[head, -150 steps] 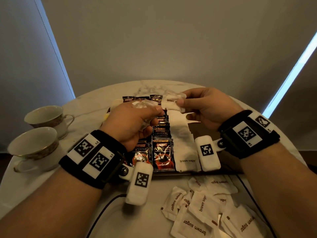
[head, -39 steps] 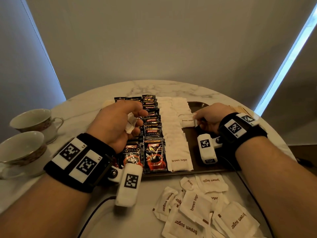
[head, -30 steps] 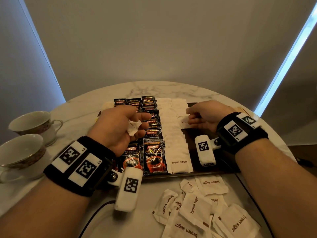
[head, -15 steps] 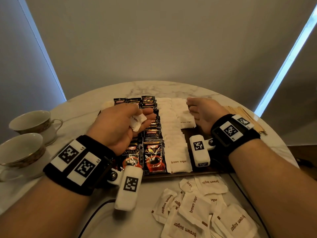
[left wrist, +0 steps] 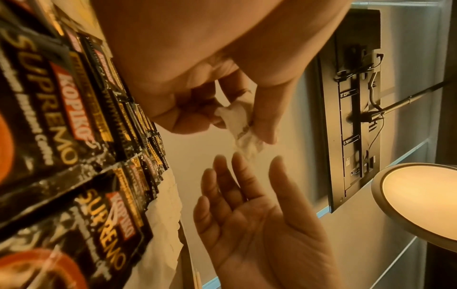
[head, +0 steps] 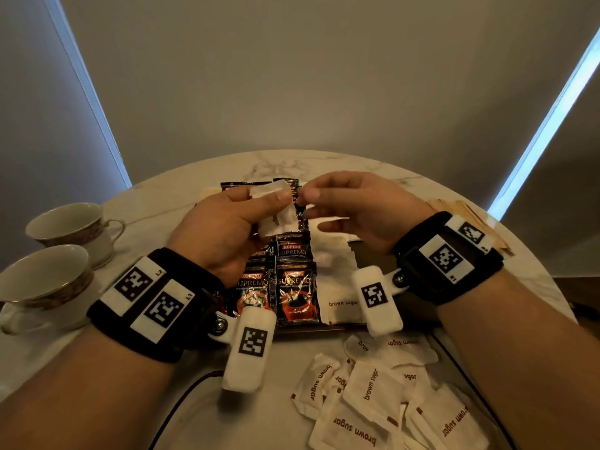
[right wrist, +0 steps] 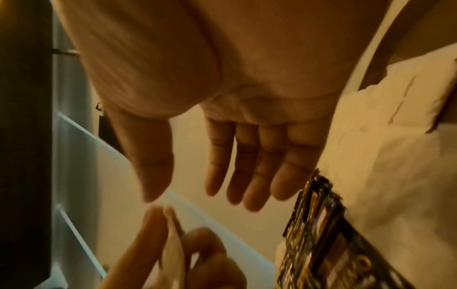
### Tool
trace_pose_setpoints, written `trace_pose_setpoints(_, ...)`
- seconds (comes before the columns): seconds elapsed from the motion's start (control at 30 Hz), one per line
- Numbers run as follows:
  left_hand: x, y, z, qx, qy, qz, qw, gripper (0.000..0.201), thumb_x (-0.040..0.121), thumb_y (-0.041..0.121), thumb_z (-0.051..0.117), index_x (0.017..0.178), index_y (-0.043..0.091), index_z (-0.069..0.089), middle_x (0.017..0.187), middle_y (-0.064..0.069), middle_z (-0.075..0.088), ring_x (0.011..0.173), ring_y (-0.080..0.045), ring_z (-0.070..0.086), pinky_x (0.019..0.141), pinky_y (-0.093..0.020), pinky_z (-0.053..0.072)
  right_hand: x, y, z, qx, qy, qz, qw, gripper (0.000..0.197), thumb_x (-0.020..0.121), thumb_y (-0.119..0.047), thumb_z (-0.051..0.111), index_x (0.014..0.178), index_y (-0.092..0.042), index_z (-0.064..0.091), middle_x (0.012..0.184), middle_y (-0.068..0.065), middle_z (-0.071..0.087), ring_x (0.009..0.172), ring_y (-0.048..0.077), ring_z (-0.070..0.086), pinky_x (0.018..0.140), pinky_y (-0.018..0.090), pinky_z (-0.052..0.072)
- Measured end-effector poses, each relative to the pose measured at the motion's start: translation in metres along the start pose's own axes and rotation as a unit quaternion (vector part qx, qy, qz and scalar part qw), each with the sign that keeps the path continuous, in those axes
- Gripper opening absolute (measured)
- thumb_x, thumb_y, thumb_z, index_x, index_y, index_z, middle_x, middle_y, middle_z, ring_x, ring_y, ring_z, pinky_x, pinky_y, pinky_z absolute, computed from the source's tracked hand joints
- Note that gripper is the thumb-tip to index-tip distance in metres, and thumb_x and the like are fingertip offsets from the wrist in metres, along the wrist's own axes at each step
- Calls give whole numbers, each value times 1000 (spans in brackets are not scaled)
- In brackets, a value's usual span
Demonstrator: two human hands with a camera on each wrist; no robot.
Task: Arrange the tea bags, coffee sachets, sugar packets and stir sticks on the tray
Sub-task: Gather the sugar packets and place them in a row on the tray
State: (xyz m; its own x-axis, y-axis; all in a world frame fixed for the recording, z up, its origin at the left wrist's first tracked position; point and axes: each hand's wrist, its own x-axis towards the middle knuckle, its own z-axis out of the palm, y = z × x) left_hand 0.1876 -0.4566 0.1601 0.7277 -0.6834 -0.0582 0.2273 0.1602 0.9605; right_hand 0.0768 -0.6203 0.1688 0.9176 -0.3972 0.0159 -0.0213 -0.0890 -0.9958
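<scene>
My left hand (head: 246,216) is raised over the tray and pinches white brown-sugar packets (head: 276,207) between thumb and fingers; the left wrist view shows that crumpled packet (left wrist: 238,121). My right hand (head: 328,196) hovers just right of it, fingers straight and empty (right wrist: 237,176), fingertips close to the packets. Below, the dark tray (head: 383,254) carries rows of black coffee sachets (head: 295,287) and a column of white sugar packets (head: 337,287).
A loose pile of brown-sugar packets (head: 373,404) lies on the marble table (head: 162,206) near me. Two teacups (head: 52,274) stand at the left. Wooden stir sticks (head: 467,219) lie at the right behind my wrist. A cable (head: 181,404) runs under my left arm.
Both hands rose from the tray. My right hand left the sugar packet it laid in the second column and came over to my left hand, which lifted its packets.
</scene>
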Motion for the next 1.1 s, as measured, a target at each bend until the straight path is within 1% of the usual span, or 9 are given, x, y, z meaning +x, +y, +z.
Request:
trace_pose_setpoints(0.1,-2,-1,3,5,-22,5,1000,29,79,21,77,104,8,72,87,-4,78,75,-14,73,58,-26,57,-3,4,13,-57,-47,-2,997,27,73,-31,87,95,-20,76,96,3,76,91,18,70,87,38,55)
trace_pose_setpoints(0.27,2,-3,0,31,-13,1,999,5,93,8,70,97,10,71,91,-6,79,78,-16,74,67,-28,60,0,2,11,21,27,-14,999,5,90,-11,74,92,-7,71,89,10,76,79,22,72,74,34,62)
trace_pose_setpoints(0.43,1,-5,0,17,-19,65,998,27,87,-12,68,81,12,56,89,-11,75,81,-26,77,62,-26,59,-1,-1,16,70,84,-31,994,7,95,-10,69,95,-3,69,83,9,75,68,17,71,57,25,56)
trace_pose_setpoints(0.53,1,-7,0,53,-26,88,994,27,85,-12,70,73,12,66,97,-11,76,88,-29,77,64,-28,59,1,2,21,85,123,-52,987,15,95,-8,69,101,6,68,73,5,74,59,12,69,51,21,52)
trace_pose_setpoints(0.6,1,-6,0,65,-30,88,994,26,86,-11,70,84,14,77,105,-8,78,90,-28,77,68,-27,60,1,1,21,84,140,-68,984,20,93,-7,72,103,10,67,74,5,73,59,12,68,51,21,52)
trace_pose_setpoints(0.7,1,-6,0,68,-19,80,994,30,87,-10,70,102,14,80,108,-5,79,91,-25,78,68,-24,60,-1,-1,16,64,112,-51,990,21,89,-10,76,104,3,70,79,6,74,62,12,68,54,22,54)
trace_pose_setpoints(0.8,2,-5,-1,64,-5,80,995,32,85,-11,71,103,13,80,108,-5,78,89,-24,78,67,-24,60,-4,-5,6,27,54,16,998,14,86,-4,76,99,-3,70,76,4,74,63,12,68,59,24,57)
trace_pose_setpoints(0.9,1,-5,-1,83,-12,78,993,33,82,-10,75,102,16,81,108,-7,78,90,-26,78,68,-25,60,-5,-10,-3,9,65,29,997,7,86,1,74,90,-3,70,73,7,71,64,15,66,64,27,60)
trace_pose_setpoints(1.1,-3,-6,1,124,-25,91,988,36,79,-8,81,103,18,81,108,-6,78,89,-25,78,72,-30,62,-9,-15,-9,-31,85,46,995,4,89,1,71,92,-2,72,78,11,71,63,15,64,61,25,58)
